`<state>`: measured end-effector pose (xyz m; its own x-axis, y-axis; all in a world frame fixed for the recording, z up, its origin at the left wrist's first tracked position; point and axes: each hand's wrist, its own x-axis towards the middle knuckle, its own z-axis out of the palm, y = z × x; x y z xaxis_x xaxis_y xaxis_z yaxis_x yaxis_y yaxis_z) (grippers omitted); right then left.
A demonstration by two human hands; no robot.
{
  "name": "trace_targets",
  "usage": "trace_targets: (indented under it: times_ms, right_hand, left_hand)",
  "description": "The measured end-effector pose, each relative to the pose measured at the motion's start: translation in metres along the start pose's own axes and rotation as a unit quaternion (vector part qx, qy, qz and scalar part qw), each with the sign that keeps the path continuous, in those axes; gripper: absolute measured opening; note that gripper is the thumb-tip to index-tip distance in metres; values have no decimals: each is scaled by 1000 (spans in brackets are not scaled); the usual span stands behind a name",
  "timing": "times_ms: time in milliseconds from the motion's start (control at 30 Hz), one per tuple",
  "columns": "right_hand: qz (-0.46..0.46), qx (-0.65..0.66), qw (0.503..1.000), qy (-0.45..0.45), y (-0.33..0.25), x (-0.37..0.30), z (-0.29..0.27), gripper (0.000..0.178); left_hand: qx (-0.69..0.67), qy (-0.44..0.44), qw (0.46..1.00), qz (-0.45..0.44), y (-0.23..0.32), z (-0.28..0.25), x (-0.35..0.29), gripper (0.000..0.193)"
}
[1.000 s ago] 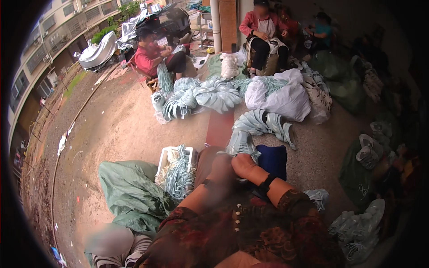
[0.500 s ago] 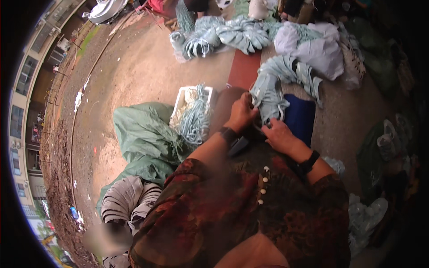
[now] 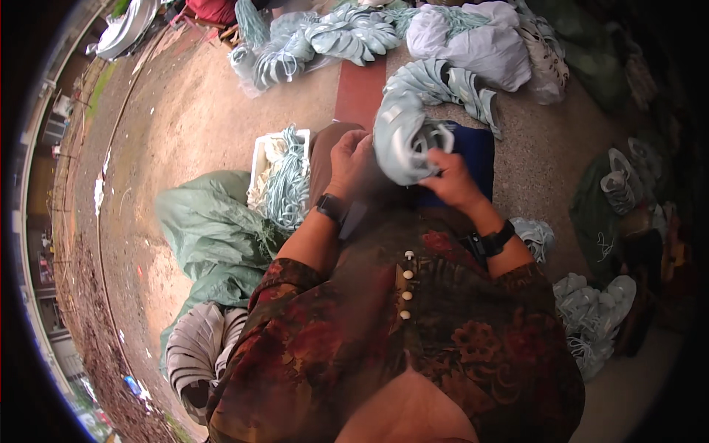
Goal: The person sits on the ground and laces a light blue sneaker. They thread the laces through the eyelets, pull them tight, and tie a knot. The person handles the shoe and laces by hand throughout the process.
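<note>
A chain of pale blue shoe uppers (image 3: 425, 85) lies over my lap and curves away to the right. Its nearest upper (image 3: 402, 159), with loops of pale lace, is lifted and smeared by motion. My right hand (image 3: 452, 179) is closed on the near edge of this upper. Just left of it, over my brown-covered leg, my left hand (image 3: 349, 162) has its fingers curled together; what they pinch, if anything, is hidden. A white box (image 3: 257, 159) holding pale blue laces (image 3: 289, 181) and cream ones stands left of my left hand.
Green sacking (image 3: 203, 214) lies at the left, with grey-beige uppers (image 3: 196, 343) nearer me. More blue uppers (image 3: 351, 33) and a white bag (image 3: 480, 44) lie ahead. At right are bundled uppers (image 3: 594, 310). A blue cloth (image 3: 473, 162) is under the chain.
My hands were close together at the near upper; now they are apart, the left away from it and the right swinging the upper's near end. The whole view has shifted.
</note>
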<state>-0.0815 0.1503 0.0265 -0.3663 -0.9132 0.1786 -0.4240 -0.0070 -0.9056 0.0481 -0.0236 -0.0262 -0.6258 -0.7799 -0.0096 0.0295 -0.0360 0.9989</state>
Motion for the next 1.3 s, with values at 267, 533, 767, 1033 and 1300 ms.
trace_targets:
  times_ms: [267, 533, 767, 1033, 1300]
  right_hand:
    - [13, 284, 931, 230, -4, -17, -44, 43]
    - [24, 142, 962, 232, -10, -20, -40, 46]
    - [-96, -254, 959, -87, -32, -3, -16, 26]
    - [-66, -357, 928, -80, -19, 18, 19, 19]
    - [-93, -443, 880, -145, 8, 32, 39, 19]
  left_hand:
    - [306, -270, 854, 322, -2, 11, -14, 22]
    - [407, -304, 775, 376, -5, 24, -7, 26]
    - [177, -148, 966, 116, -1, -2, -2, 30]
    - [174, -70, 982, 27, -13, -17, 3, 20]
    - [313, -43, 941, 124, -15, -11, 5, 20]
